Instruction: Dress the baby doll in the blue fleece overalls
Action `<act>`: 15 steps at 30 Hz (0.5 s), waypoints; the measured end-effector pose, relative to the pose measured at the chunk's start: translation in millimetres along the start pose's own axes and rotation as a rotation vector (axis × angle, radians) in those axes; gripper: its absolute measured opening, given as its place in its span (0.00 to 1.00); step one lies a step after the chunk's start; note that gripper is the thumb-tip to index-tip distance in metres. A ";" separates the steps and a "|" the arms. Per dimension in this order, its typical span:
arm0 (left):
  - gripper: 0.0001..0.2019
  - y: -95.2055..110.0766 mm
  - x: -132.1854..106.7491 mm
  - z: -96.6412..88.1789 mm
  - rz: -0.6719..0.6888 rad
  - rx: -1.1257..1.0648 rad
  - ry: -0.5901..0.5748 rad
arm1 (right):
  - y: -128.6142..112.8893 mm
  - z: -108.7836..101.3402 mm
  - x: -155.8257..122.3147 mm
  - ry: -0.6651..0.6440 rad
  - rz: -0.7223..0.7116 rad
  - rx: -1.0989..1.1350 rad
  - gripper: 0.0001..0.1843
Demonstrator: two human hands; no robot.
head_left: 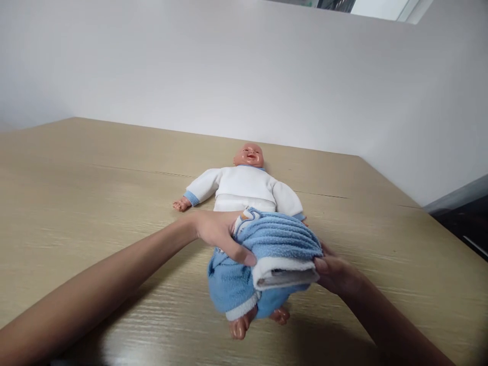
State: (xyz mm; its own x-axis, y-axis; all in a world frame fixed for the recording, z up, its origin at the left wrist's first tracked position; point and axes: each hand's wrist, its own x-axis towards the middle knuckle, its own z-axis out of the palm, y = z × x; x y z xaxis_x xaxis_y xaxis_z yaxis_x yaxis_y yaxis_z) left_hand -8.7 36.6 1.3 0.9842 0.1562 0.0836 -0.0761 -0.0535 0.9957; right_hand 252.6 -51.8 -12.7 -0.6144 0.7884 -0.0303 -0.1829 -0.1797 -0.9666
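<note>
Blue terry garment [280, 235], ribbed and bunched, white band toward the camera, held in both hands over the baby doll's [244, 183] legs. Left hand [217, 231]: thumb over the garment's left side, other fingers mostly hidden. Right hand [337, 272]: pinching the white band's right end. White/orange patch [247, 217] on garment, detail too small to read. Doll on its back on table [95, 213], head near far edge, between far corners; white top [234, 182], blue pants [231, 282].

Doll [246, 183] partly hidden by ribbed blue cloth [282, 236], dark object [467, 221] cut off
</note>
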 end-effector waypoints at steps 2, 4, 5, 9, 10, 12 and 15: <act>0.20 -2.9 -1.7 0.5 -0.042 -0.010 0.052 | 0.2 1.4 0.1 0.084 -0.012 0.009 0.34; 0.22 -3.5 -2.4 0.8 -0.067 -0.030 0.091 | 0.5 2.7 0.4 0.123 -0.022 -0.056 0.34; 0.24 -2.7 -2.1 1.0 -0.070 -0.036 0.092 | 0.6 4.1 1.0 0.149 -0.028 -0.103 0.34; 0.26 5.2 2.3 3.0 -0.025 -0.003 0.040 | -2.6 19.9 3.2 0.364 -0.075 -0.230 0.23; 0.26 7.3 3.7 4.0 -0.017 0.026 0.033 | -4.3 26.5 2.4 0.426 -0.086 -0.255 0.20; 0.22 10.4 6.0 6.7 -0.030 0.096 0.056 | -6.3 42.5 -2.9 0.559 -0.099 -0.336 0.19; 0.10 13.8 7.7 12.5 -0.111 0.172 0.145 | 1.7 72.4 -19.9 0.808 -0.094 -0.469 0.23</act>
State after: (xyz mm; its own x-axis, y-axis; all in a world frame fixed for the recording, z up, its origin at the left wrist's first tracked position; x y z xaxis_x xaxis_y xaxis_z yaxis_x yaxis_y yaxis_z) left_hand -0.1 24.7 15.2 0.9509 0.3093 -0.0087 0.0717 -0.1931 0.9785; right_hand 208.9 -110.4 4.7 0.1388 0.9888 0.0553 0.2319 0.0219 -0.9725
